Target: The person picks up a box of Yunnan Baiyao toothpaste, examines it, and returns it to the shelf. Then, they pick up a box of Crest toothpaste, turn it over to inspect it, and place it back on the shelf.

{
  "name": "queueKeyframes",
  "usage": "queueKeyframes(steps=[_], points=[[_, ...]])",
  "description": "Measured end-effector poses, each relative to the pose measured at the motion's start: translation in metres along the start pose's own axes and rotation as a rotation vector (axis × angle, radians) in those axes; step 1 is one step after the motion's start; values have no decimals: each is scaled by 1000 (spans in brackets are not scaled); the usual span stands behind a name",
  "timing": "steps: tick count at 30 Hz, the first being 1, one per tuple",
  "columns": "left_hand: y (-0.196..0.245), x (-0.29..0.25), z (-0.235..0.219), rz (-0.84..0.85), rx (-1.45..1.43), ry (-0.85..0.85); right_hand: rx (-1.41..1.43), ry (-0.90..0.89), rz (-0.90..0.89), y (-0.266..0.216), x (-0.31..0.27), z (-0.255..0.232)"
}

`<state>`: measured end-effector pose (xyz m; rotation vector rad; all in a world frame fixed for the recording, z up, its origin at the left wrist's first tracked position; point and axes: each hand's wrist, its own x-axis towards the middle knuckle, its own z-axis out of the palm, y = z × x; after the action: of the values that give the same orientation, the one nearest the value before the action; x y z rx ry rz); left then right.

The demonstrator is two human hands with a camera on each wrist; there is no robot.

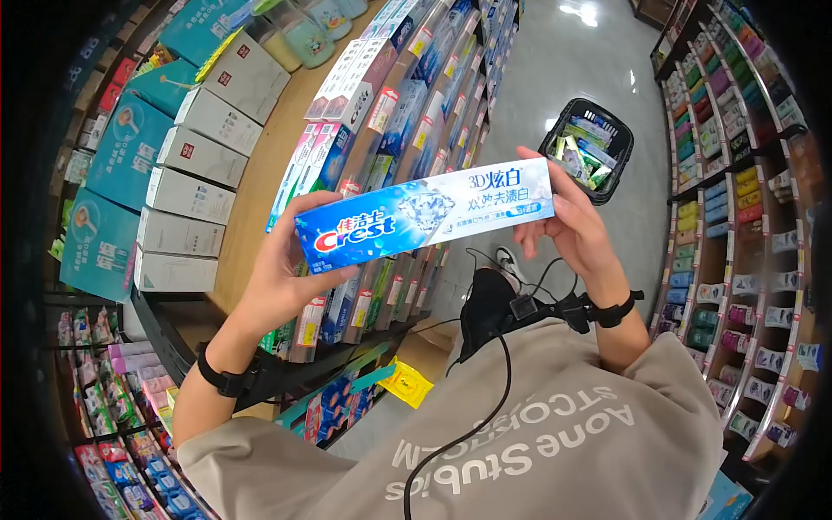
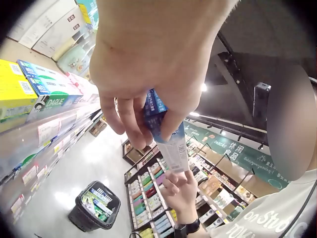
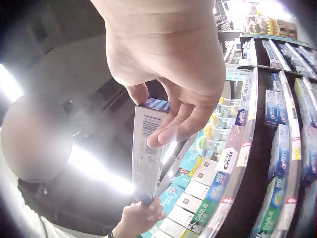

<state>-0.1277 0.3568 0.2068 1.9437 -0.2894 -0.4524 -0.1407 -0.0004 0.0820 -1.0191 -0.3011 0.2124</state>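
Observation:
A blue and white Crest toothpaste box (image 1: pixel 425 217) is held up lengthwise in front of the chest, its printed face toward the head camera. My left hand (image 1: pixel 282 269) grips the blue end, thumb along the lower front edge and fingers behind. At the white end, my right hand (image 1: pixel 576 225) pinches the box between thumb and fingers. The right wrist view shows the barcode side of the toothpaste box (image 3: pixel 147 134), with the right hand (image 3: pixel 168 74) at its near end. In the left wrist view the left hand (image 2: pixel 148 64) curls round the box's end.
A shelf rack (image 1: pixel 390 173) of boxed toothpaste runs along the left, with white boxes (image 1: pixel 204 160) on its wooden top. On the floor ahead stands a black shopping basket (image 1: pixel 620 173) holding several packages. Another stocked shelf (image 1: pixel 728 217) lines the right side of the aisle.

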Motion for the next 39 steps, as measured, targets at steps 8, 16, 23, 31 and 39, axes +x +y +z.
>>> queueKeyframes(steps=[8,16,23,31,39], points=[[0,-1,-3,59,49,20,-10,25,-17,9,14,0],[3,4,-8,97,112,22,-63,-74,-1,15,6,-4],[5,3,-6,56,82,28,-43,-76,-22,16,11,-3],[2,6,-9,52,79,17,-22,-72,-20,20,19,-5],[1,6,-10,50,53,25,-6,-67,-16,20,25,-5]])
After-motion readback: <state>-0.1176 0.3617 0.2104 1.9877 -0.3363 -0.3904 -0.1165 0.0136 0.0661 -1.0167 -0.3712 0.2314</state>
